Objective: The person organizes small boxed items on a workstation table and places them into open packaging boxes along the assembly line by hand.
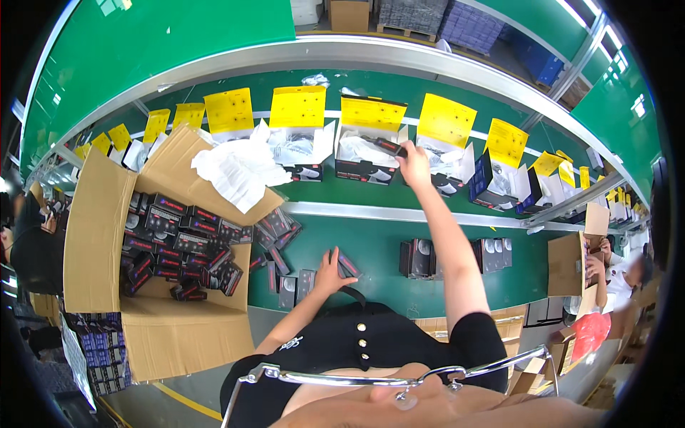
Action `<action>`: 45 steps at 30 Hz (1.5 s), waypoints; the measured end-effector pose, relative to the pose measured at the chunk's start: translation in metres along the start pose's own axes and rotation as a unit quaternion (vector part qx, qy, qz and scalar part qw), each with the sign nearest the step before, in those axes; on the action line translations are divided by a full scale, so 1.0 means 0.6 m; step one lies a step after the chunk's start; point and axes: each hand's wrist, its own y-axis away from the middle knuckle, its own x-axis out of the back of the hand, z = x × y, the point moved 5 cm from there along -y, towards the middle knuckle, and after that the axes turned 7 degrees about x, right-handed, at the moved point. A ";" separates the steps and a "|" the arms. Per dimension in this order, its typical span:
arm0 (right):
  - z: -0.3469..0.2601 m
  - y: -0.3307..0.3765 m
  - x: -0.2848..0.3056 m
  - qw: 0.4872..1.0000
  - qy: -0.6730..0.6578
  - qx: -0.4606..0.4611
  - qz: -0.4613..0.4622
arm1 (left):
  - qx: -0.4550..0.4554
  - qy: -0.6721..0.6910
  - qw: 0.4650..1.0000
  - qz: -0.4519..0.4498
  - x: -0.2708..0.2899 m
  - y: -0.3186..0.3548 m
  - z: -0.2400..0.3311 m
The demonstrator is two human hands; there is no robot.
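My right hand point(414, 165) reaches forward and grips a small black box point(389, 146) over an open black carton point(365, 171) with a raised yellow lid point(372, 112). White wrapping shows inside that carton. Low on the green bench, my left hand point(330, 277) has its thumb and fingers about another small black box point(349, 265), which lies at a slant. Several more small black boxes point(287, 291) are beside this hand, some upright and some fallen over.
A big brown carton point(187, 321) at the left holds many small black boxes point(169, 264); white paper point(239, 167) lies over its flap. Open yellow-lidded cartons point(447, 121) line the back shelf. Dark boxes point(417, 258) stand at the right. A person point(621, 282) works beyond a brown carton point(566, 265).
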 end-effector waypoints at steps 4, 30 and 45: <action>0.074 -0.045 -0.088 0.955 0.087 0.130 -0.251 | -0.056 -0.028 0.998 0.032 -0.010 0.008 -0.025; 0.045 -0.006 -0.219 0.898 0.233 -0.062 -0.368 | -0.194 -0.091 0.975 -0.061 0.057 -0.021 -0.070; 0.161 0.032 -0.175 0.869 0.218 -0.180 -0.407 | -0.205 -0.186 0.960 -0.036 0.059 -0.019 0.005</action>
